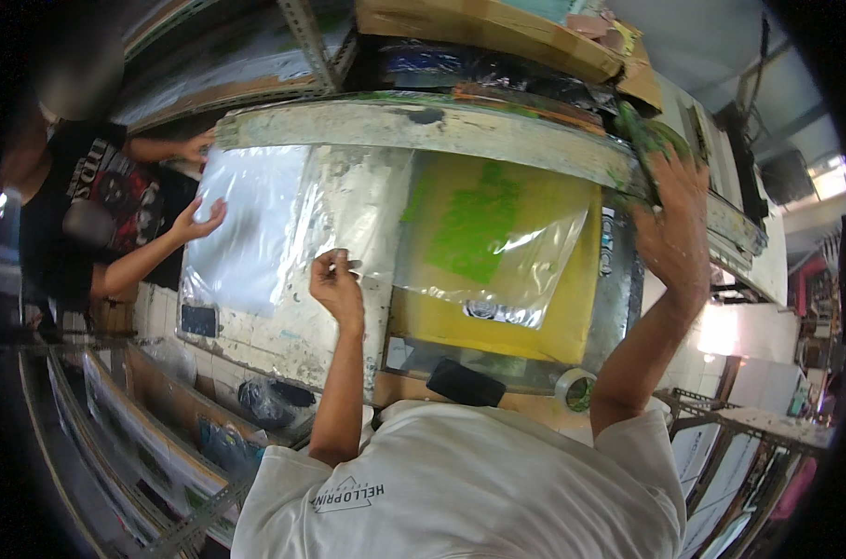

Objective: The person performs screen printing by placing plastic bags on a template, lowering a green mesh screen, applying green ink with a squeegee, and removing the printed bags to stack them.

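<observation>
A: Plastic sheet [348,224], clear, lies flat on the paint-stained worktop [302,345]. Our left hand [336,284] pinches the sheet's lower edge between thumb and fingertips, fingers drawn close together.

B: And our right hand [674,219]?

A: It is clamped over the raised upper frame [423,126] at its right end, fingers curled over the edge, which is smeared with green ink. We cannot see the fingertips behind the frame.

B: What lies between our hands?

A: A yellow screen panel [581,279] with a green ink patch [469,224]. A second clear bag [516,270] rests on it, just right of the left hand.

B: Nearer our body?

A: A black block [465,382] and a roll of tape [576,387] sit at the worktop's near edge, close to our right forearm.

B: Further out?

A: At the left end, another person's two hands [199,219] rest on a white sheet [246,233], well apart from ours. Shelving [255,56] with cardboard stands beyond the frame.
</observation>
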{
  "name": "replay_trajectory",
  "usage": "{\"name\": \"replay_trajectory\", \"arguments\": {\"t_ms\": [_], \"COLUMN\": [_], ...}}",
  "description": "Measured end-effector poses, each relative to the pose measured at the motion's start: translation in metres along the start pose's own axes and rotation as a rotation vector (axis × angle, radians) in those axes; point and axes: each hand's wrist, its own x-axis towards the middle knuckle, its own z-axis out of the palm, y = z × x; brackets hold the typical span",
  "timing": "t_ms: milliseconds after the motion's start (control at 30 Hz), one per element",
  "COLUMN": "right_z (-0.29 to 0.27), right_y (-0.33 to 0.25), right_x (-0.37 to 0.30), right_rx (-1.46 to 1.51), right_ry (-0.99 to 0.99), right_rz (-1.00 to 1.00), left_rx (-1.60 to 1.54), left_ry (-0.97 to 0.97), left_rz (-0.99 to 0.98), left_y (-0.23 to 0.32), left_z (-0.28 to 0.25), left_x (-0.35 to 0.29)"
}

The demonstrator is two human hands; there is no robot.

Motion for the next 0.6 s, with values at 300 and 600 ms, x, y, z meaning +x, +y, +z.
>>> {"name": "replay_trajectory", "arguments": {"t_ms": [300, 600], "right_z": [0.01, 0.017], "right_y": [0.014, 0.019], "right_x": [-0.009, -0.013], "right_rx": [-0.055, -0.013], "right_ry": [0.116, 0.12], "right_rz": [-0.097, -0.017], "left_rx": [0.158, 1.054], "left_ry": [0.392, 0.89], "left_rz": [0.225, 0.795], "left_y": [-0.029, 0.004], "left_z": [-0.153, -0.191], "left_x": [0.123, 0.128]}}
